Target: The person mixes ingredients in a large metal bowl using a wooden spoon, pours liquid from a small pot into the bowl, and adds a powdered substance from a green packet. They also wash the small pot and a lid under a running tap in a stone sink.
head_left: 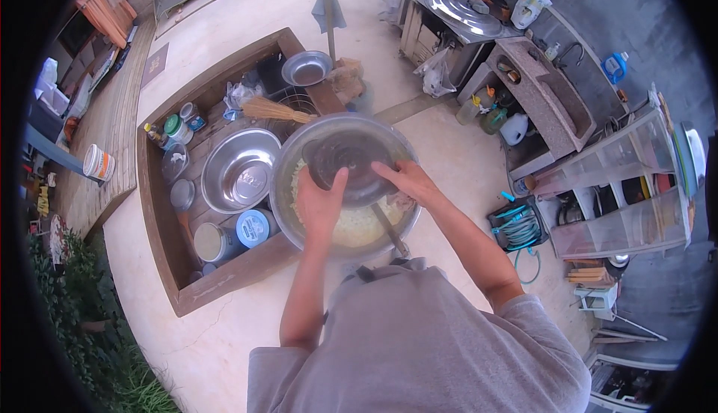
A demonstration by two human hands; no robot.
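Note:
In front of me stands a large metal basin (407, 226) with pale, chopped-looking food (355, 231) in it. Over its far half I hold a dark, round, shallow metal dish (351, 156); whether it is a bowl or a lid I cannot tell. My left hand (318, 205) grips the near left edge of the dish, thumb on top. On its right edge my right hand (411, 182) has hold, thumb pointing inward. A long-handled utensil (390, 231) leans over the basin's near rim, its working end hidden.
Left of the basin, a wood-framed platform (239, 267) holds an empty metal basin (239, 170), a straw broom (275, 109), tubs (253, 227) and jars. A smaller metal bowl (307, 68) sits at its far corner. To the right are a stone sink (553, 102), hose reel (517, 226) and shelf rack (621, 196).

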